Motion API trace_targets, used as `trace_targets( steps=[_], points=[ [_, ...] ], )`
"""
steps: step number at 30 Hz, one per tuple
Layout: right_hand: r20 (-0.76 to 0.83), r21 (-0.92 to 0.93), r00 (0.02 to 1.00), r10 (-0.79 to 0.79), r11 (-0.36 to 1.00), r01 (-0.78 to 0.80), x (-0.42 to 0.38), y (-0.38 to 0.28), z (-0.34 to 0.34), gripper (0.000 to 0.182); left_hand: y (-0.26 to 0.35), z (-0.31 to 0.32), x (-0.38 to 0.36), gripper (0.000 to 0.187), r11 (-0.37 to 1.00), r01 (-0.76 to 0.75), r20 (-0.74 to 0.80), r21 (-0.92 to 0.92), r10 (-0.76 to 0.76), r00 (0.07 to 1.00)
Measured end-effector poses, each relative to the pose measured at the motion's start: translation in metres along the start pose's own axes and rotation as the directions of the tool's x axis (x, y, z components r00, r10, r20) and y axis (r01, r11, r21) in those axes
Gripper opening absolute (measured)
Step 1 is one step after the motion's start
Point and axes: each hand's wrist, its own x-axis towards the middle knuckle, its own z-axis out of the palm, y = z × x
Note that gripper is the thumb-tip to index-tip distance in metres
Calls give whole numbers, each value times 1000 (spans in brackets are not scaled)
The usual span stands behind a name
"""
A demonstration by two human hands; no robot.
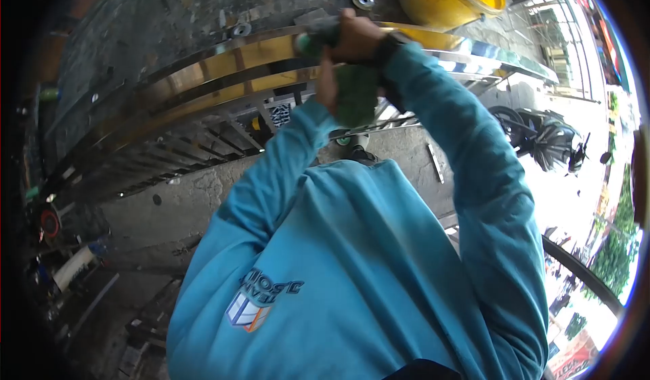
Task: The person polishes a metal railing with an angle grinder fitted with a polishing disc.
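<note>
My right hand (359, 38) is closed around a dark and green tool (318, 38), smeared by motion, over the polished metal rail. Just below it, my left hand (327, 82) is closed at the edge of a green, cloth-like piece (357, 95) that hangs between my wrists. The two hands are close together, and my left fingers are partly hidden. Under them runs a long shiny metal frame (223, 58) with parallel bars, lying along the near edge of the dark worktable (169, 14). I cannot tell what kind of tool it is.
On the worktable lie a round abrasive disc (363, 1) and another disc (240, 30). A yellow bucket (450, 1) stands at the back right. Concrete floor (169, 204) shows beneath the frame, and a motorcycle (545, 136) is parked off to the right.
</note>
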Motion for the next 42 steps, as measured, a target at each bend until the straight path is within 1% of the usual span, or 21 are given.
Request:
trace_targets(
  steps=[1,6,7,8,9,11,13,15,17,20,23,25,27,29,31,33,34,36,38,39,42],
  points=[
    [-29,-16,999,-46,999,45,3,-23,3,87,12,14,-25,100,994,20,-110,-104,-32,993],
    [87,74,979,-185,981,179,29,-117,29,90,52,3,-109,103,993,-98,-190,67,109,976],
    [106,85,970,-217,974,208,36,-131,34,91,58,6,-122,94,979,-153,-192,133,176,965],
    [124,95,960,-250,966,239,40,-141,38,91,59,11,-131,86,958,-207,-189,199,245,951],
    [125,94,960,-250,966,240,43,-149,41,91,59,20,-137,86,958,-208,-188,198,245,951],
    [179,120,951,-254,965,235,45,-156,45,91,57,32,-144,81,944,-266,-332,195,319,888],
    [177,108,954,-243,968,227,45,-152,44,91,57,30,-142,81,951,-245,-279,188,291,915],
    [171,101,957,-234,970,220,42,-142,41,91,51,22,-133,81,957,-222,-226,186,262,938],
    [158,68,969,-188,981,179,31,-120,32,91,45,4,-113,102,973,-172,-110,152,189,976],
    [121,114,984,-128,987,115,13,-72,18,89,21,16,-77,104,994,-79,-86,80,85,993],
    [50,106,999,-20,994,14,-16,-19,0,88,-13,30,-35,93,992,-62,-189,109,81,979],
    [18,87,998,59,994,-60,-32,21,-7,91,-29,37,-5,93,995,100,-45,25,-99,994],
    [14,93,990,140,986,-140,-48,65,-18,95,-55,62,31,94,994,104,-138,-22,-106,985],
    [1,93,978,210,973,-209,-70,106,-30,92,-79,56,66,91,979,198,-65,38,-195,979],
    [-43,73,963,265,962,-262,-89,143,-39,88,-101,66,100,89,951,294,65,-95,-288,955],
    [-86,71,944,319,947,-314,-106,172,-47,84,-127,59,134,84,966,258,-21,11,-258,966],
    [-87,82,930,357,933,-350,-115,179,-52,83,-132,66,136,84,970,245,-29,4,-244,969],
    [-166,243,936,309,933,-265,-144,181,-52,80,-136,84,132,78,915,367,-267,169,-316,910],
    [-235,233,868,438,892,-387,-164,183,-30,75,-163,62,138,74,919,335,-212,208,-292,933],
    [-221,274,850,478,867,-417,-176,171,-24,73,-167,70,123,75,924,364,-236,120,-329,914],
    [-152,311,828,539,822,-478,-200,126,-8,70,-189,51,86,75,942,316,-247,111,-282,927]
  ],
)
